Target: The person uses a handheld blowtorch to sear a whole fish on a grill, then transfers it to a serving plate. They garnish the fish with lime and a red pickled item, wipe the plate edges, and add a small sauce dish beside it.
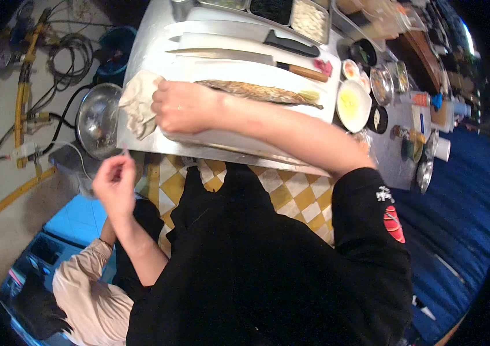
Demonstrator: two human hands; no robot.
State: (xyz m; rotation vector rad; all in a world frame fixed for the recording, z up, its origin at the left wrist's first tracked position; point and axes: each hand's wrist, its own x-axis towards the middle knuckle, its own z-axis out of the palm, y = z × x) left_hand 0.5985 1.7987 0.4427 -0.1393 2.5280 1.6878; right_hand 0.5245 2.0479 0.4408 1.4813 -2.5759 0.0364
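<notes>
My right arm reaches leftward across a white cutting board [233,70]. At the board's left end my right hand [184,107] is closed, its fingers pressed into a crumpled beige cloth [139,102]. Beyond the forearm lies a long brown mottled fish [251,91], partly covered by the arm, with a pale green piece [309,96] at its right end. Off the table's left corner, my left hand [116,181] is raised with fingertips pinched together. A small pale tip shows above them, too small to name.
Two long knives, one black-handled [291,43] and one wooden-handled [303,71], lie beyond the fish. A metal bowl [99,121] stands past the left edge. White dishes [353,106] and food trays [309,21] line the far and right sides. Another person [92,288] is low at left.
</notes>
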